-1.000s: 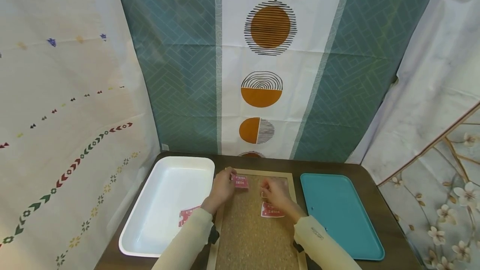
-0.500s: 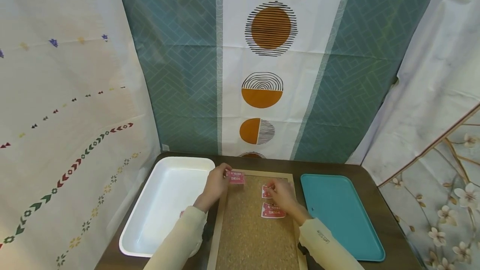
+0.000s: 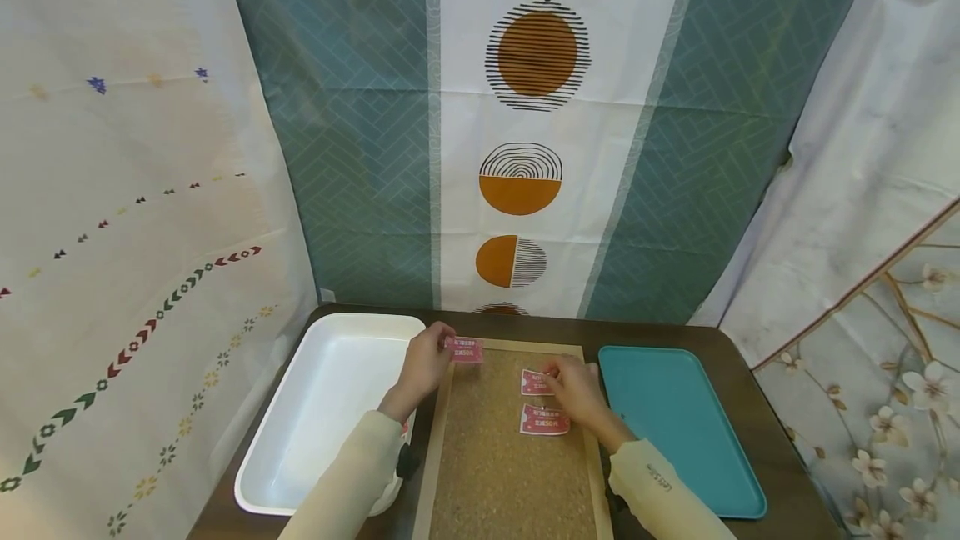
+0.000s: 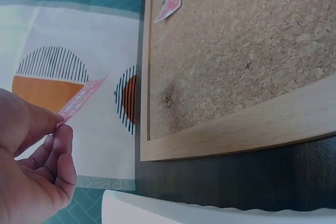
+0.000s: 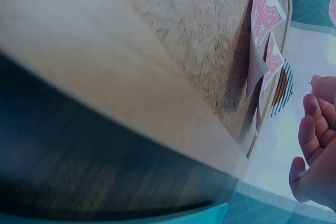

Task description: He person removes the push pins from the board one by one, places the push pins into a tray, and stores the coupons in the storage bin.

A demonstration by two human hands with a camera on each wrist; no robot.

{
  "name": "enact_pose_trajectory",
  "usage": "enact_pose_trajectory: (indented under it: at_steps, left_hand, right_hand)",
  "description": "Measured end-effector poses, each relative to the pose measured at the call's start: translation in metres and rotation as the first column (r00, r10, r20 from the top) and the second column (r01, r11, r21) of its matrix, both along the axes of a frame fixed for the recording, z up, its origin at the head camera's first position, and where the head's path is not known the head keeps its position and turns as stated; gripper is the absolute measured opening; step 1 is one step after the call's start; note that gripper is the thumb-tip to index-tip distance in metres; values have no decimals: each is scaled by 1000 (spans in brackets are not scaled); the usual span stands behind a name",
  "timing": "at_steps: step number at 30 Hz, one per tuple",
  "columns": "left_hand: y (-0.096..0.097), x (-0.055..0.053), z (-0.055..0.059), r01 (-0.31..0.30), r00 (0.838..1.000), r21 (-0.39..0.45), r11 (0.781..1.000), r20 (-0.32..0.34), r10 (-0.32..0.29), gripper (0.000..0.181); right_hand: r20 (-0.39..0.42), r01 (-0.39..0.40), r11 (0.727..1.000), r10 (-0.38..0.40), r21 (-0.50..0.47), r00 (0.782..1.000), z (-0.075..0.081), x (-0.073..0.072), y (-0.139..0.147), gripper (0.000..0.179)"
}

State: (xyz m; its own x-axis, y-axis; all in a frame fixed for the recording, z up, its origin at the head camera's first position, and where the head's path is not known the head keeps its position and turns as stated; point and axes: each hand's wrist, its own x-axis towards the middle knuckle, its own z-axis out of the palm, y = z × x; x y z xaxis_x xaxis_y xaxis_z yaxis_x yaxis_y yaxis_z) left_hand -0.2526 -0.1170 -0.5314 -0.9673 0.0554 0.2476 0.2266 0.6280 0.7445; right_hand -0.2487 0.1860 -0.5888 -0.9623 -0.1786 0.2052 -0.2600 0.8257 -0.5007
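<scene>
A pink printed coupon [image 3: 465,350] is pinched at its edge by my left hand [image 3: 422,365], raised over the top left corner of the wood-framed cork board [image 3: 517,482]. The left wrist view shows this coupon [image 4: 81,98] held between thumb and forefinger. On the board's upper right are two more pink coupons, the upper one [image 3: 534,382] and the lower one [image 3: 544,420]. My right hand [image 3: 581,394] is beside them, overlapping the upper coupon's right end. In the right wrist view its thumb and forefinger pinch a tiny thin pin [image 5: 310,83], mostly hidden by the fingers.
A white tray [image 3: 258,440] stands left of the board; a bit of pink inside it shows behind the left sleeve. To the right lies a teal tray [image 3: 675,415]. All rest on a dark table [image 3: 720,357] before a patterned curtain [image 3: 375,148].
My left hand has moved left and slightly up with its coupon, toward the board's top left corner. My right hand has shifted right, uncovering more of the upper coupon.
</scene>
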Motion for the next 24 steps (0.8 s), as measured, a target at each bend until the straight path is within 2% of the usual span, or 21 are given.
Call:
enact_pose_trajectory:
  at_steps: [9,16,21,24]
  left_hand:
    - [-5,-2,6,-41,999,-27,999,-38,40,17]
    - [-8,-1,6,-47,999,-25,999,-18,46,17]
    - [-12,0,6,-46,999,-27,999,-30,45,18]
    - [-16,2,7,-44,999,-19,999,-16,43,17]
  right_hand:
    - [-115,-34,999,36,23,993,-3,-1,14,9]
    - [-86,-30,999,31,14,996,-1,2,22,10]
    - [-91,-23,1000,23,10,996,-1,4,29,11]
    - [-98,-9,1000,12,27,995,-3,5,33,10]
